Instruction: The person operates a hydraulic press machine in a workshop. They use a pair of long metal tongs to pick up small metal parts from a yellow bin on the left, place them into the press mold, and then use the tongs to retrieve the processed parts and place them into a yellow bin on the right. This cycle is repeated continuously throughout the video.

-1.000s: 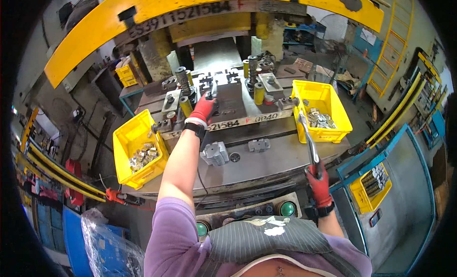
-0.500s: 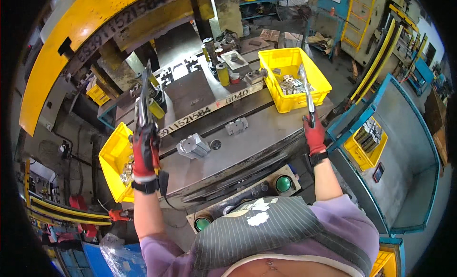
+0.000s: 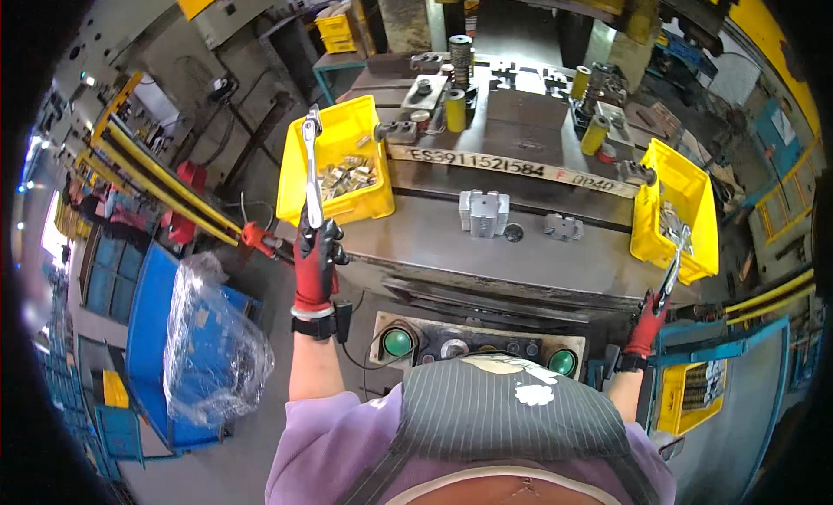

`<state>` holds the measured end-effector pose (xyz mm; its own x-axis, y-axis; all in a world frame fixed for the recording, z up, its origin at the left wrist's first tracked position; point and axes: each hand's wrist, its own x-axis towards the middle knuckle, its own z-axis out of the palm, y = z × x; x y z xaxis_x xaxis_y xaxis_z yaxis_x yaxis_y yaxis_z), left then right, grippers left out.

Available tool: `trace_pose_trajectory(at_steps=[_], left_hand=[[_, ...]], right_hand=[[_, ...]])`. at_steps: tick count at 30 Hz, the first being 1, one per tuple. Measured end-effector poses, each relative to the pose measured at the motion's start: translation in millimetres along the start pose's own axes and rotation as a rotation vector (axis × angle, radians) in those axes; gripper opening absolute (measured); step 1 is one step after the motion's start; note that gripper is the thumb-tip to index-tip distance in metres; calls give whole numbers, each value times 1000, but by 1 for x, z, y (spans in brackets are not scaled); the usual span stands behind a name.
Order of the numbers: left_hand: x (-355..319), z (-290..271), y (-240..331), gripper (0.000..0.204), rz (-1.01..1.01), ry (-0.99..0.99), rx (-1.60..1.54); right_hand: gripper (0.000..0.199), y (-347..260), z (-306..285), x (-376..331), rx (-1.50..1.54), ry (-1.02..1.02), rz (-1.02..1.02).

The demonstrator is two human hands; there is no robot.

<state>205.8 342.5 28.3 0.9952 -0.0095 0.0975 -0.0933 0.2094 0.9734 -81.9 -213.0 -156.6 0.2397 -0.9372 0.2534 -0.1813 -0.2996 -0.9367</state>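
My left hand point(image 3: 316, 266), in a red and black glove, is closed around a long shiny metal tool like slim pliers point(image 3: 313, 171). It points upward in front of the left yellow bin point(image 3: 382, 197), which holds small metal pieces point(image 3: 349, 177). My right hand point(image 3: 647, 320), gloved alike, grips a similar metal tool point(image 3: 672, 271), whose tip overlaps the right yellow bin point(image 3: 707, 214) with its metal pieces. Whether either tool's jaws hold a piece cannot be made out. Between the bins, a ribbed grey metal block point(image 3: 484, 214) and a smaller block point(image 3: 564, 227) stand on the press table point(image 3: 416, 238).
A control panel point(image 3: 480, 337) with two green buttons is at the table's front. Springs and yellow cylinders point(image 3: 455, 110) stand around the die point(image 3: 525, 114) behind a marked bar point(image 3: 512, 167). Plastic wrap point(image 3: 208, 340) covers blue panels at left; a blue metal cart point(image 3: 737, 401) is at right.
The view has swung left, so the table and bins appear farther right or more level. Both hands still hold their tools; the left tool now overlaps the left bin.
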Motion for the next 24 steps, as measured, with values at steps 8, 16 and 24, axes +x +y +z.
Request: trace_pose_trajectory(at_steps=[8, 16, 24], left_hand=[[5, -34, -64, 13, -235, 86, -133], [-30, 42, -42, 22, -189, -106, -94], [-51, 58, -57, 32, -273, -231, -71]], right_hand=[[32, -49, 15, -33, 136, -38, 3], [44, -131, 44, -118, -68, -543, -40], [51, -149, 76, -112, 131, -566, 45]])
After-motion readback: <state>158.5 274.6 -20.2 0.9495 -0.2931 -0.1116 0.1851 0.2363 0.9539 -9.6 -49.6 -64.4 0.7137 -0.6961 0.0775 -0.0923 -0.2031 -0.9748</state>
